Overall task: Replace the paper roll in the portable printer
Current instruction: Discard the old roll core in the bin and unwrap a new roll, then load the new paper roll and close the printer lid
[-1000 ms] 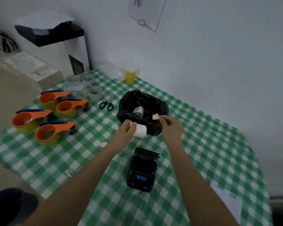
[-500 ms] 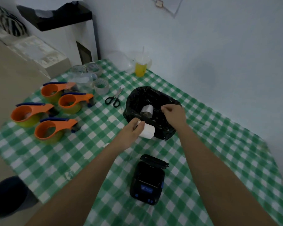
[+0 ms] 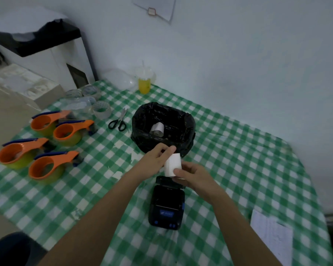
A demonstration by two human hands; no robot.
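Gripping one white paper roll (image 3: 173,164), left hand (image 3: 156,158) and right hand (image 3: 193,174) hold it just above the printer (image 3: 167,205)'s open rear lid; bin (image 3: 162,129) just beyond printer, checked tablecloth (image 3: 238,169) bare to its right

this looks like a small packing or dispatch corner in a back room rather than a home. the tabletop (image 3: 238,169), under a green checked cloth, is pushed against a bare pale wall. four orange tape dispensers (image 3: 44,143) sit at 9 o'clock, with loose rolls of clear tape (image 3: 101,110) and scissors (image 3: 118,120) at 11 o'clock. a portable printer (image 3: 167,206) lies near the centre, a printed sheet (image 3: 271,233) at 4 o'clock, and a paper notice (image 3: 158,6) hangs on the wall at 12 o'clock.
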